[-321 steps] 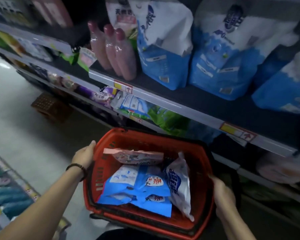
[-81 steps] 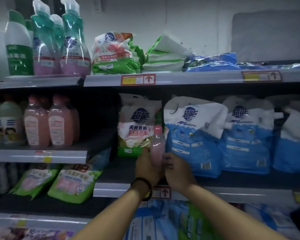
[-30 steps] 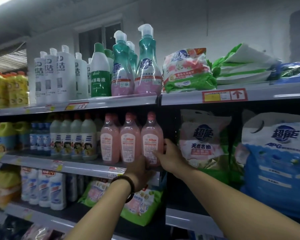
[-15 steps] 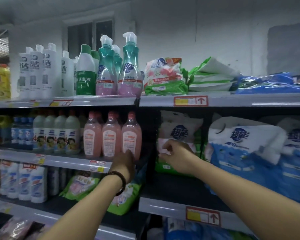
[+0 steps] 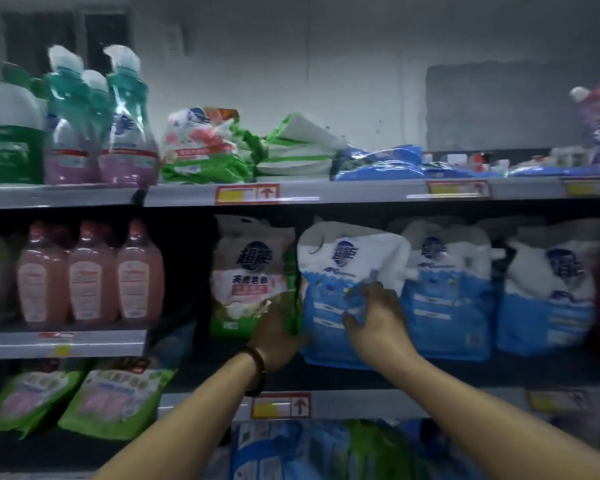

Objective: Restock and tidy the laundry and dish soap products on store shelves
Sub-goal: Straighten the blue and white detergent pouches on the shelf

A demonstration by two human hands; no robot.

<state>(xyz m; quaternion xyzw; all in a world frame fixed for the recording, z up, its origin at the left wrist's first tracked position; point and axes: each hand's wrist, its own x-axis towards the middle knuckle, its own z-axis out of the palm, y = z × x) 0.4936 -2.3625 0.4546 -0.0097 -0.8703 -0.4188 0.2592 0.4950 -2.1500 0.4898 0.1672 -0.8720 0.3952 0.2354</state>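
Head view puts the blue pouch (image 5: 347, 296) upright at the left end of its row on the middle shelf (image 5: 361, 400), near the front edge and touching the green pouch (image 5: 250, 278) beside it. A second ago both our hands were seating the pink bottle (image 5: 140, 271) at the right end of its row in the next bay. It now stands free, so we judge that restock done and the pouches next for straightening. Our right hand (image 5: 374, 317) lies on the blue pouch's face, fingers bent and spread, thumb low, pinching the film. Our left hand (image 5: 278, 330) reaches into the seam between the two pouches. Its fingers are hidden, so we cannot tell their state.
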